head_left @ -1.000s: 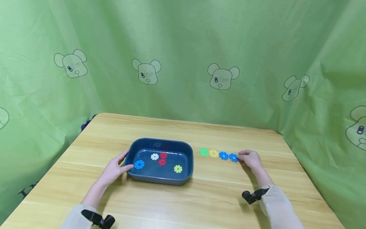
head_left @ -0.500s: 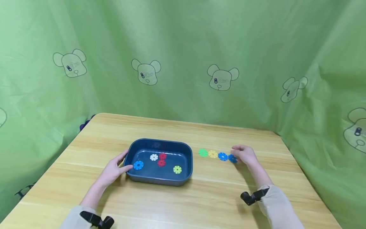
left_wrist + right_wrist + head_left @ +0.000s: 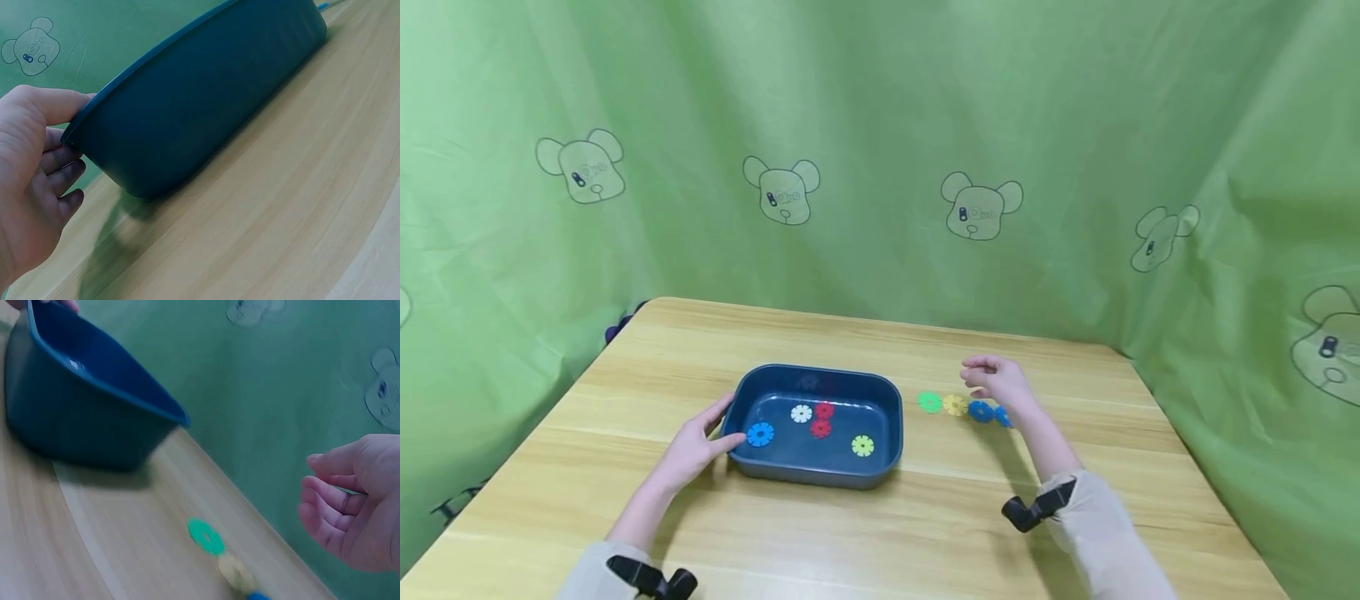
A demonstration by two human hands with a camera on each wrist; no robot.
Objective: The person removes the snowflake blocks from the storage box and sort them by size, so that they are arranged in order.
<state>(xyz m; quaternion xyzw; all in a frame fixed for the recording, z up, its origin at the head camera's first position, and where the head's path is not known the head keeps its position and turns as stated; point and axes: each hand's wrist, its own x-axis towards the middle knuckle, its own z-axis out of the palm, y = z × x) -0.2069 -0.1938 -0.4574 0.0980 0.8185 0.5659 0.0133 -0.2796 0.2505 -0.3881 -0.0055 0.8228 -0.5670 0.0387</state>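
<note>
A dark blue rectangular plastic tub (image 3: 808,478) stands on the wooden table. My left hand (image 3: 691,450) holds its left end, thumb over the rim and fingers against the outside. Inside lie flat notched discs: a blue disc (image 3: 760,434), a white disc (image 3: 801,413), two touching red discs (image 3: 821,428) and a yellow-green disc (image 3: 862,446). To the tub's right runs a row with a green disc (image 3: 930,402), a yellow disc (image 3: 955,405) and two blue discs (image 3: 981,412). My right hand (image 3: 1004,387) is raised above the row, fingers loosely bent, holding nothing; its forearm partly covers the last blue disc.
The light wooden table (image 3: 850,542) reaches back to a green curtain (image 3: 880,250) with printed bear heads, which also hangs along both sides. A black wrist camera (image 3: 651,577) is strapped to the left sleeve, and another black camera (image 3: 1037,504) to the right one.
My right hand has left the last blue disc, risen and moved left over the row. My left hand has stayed on the tub.
</note>
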